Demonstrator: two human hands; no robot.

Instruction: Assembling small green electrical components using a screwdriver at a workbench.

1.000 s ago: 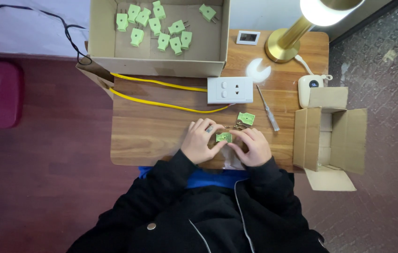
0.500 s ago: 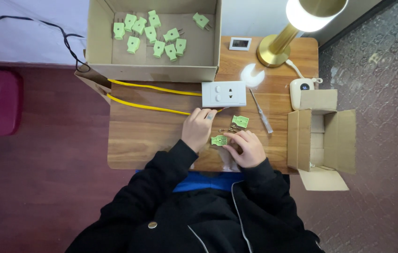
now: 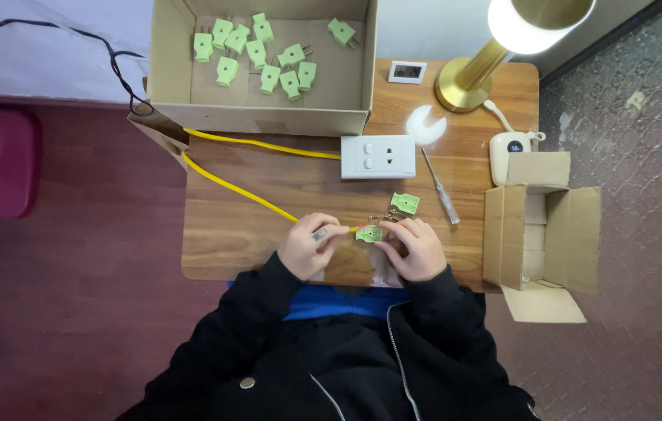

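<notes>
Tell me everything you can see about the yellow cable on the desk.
The yellow cable is a thin, smooth, plastic-looking cord. Two runs of it leave the desk's left edge beside the big cardboard box: one goes nearly straight right to the white wall socket, the other slants down across the wooden desk to the hands. The left hand pinches that end, meeting a small green plug part which the right hand steadies. It lies flat, slack and gently curved.
</notes>
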